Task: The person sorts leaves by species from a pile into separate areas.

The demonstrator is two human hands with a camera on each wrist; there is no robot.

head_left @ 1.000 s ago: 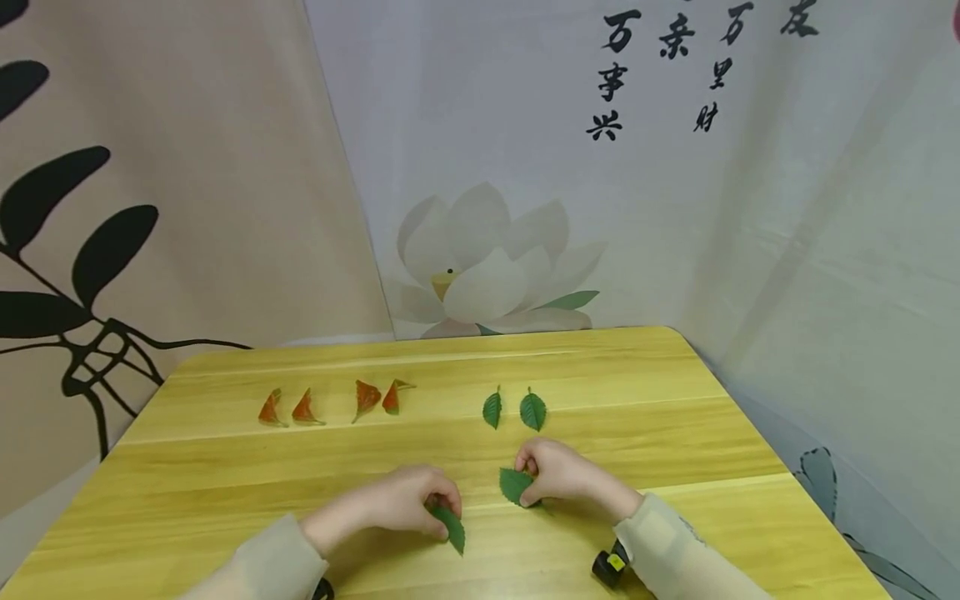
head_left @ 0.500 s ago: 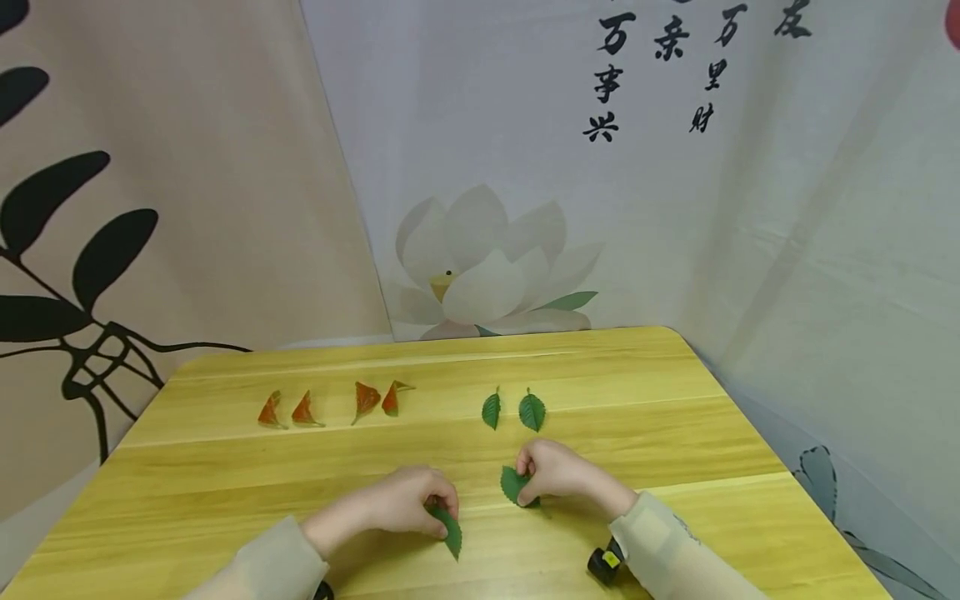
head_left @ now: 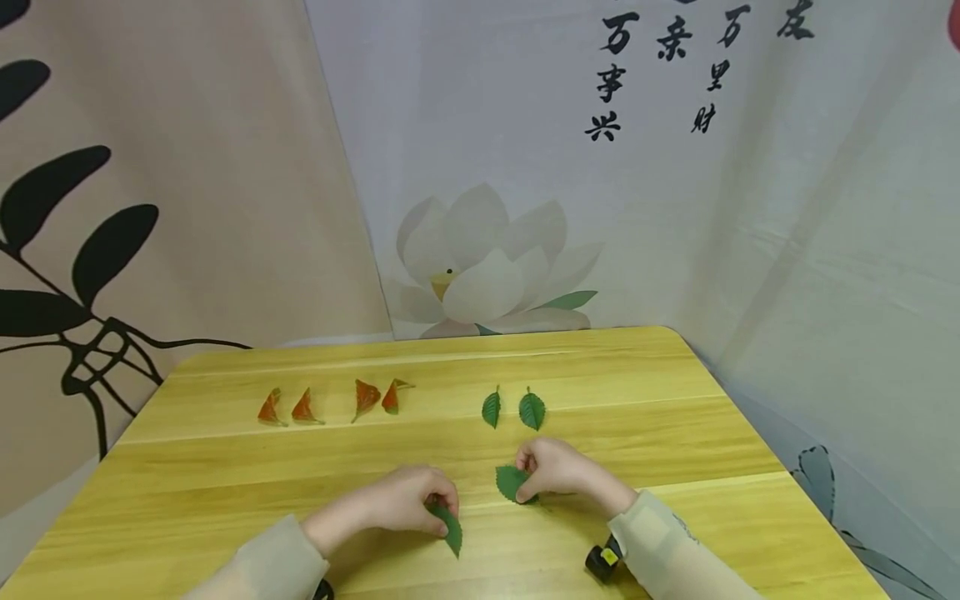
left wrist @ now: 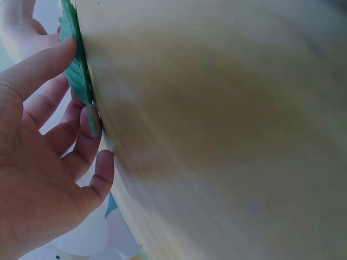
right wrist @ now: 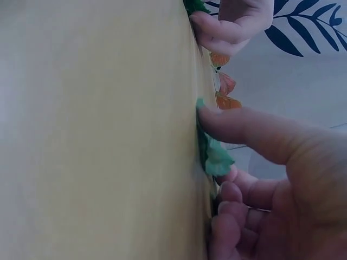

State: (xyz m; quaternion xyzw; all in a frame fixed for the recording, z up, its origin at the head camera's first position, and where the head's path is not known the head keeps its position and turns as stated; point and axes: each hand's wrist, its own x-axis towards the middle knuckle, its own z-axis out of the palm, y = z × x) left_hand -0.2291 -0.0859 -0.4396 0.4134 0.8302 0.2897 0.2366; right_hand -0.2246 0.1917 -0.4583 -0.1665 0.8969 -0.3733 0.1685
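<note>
My left hand (head_left: 411, 500) pinches a green leaf (head_left: 453, 533) with a toothed edge between thumb and fingers, low over the table. In the left wrist view the leaf (left wrist: 76, 59) shows its stem hanging toward the fingertips. To the right, my right hand (head_left: 558, 471) pinches a second green leaf (head_left: 510, 481) between thumb and curled fingers. The right wrist view shows that leaf (right wrist: 214, 154) edge-on against the tabletop, partly covered by the thumb. Beyond the right hand lie two smaller green leaves (head_left: 491, 408) (head_left: 532, 411), side by side, stems pointing away.
Several orange-red dried petal-like pieces (head_left: 365, 397) lie in a row at the back left of the yellow wooden table (head_left: 247, 467). A printed cloth backdrop (head_left: 495, 125) hangs behind the table's far edge. A black wrist device (head_left: 602, 561) sits under the right sleeve.
The leaf in the right hand has tilted slightly and shifted a little left. The left hand and its leaf have barely moved. The other leaves and orange-red pieces stay where they were.
</note>
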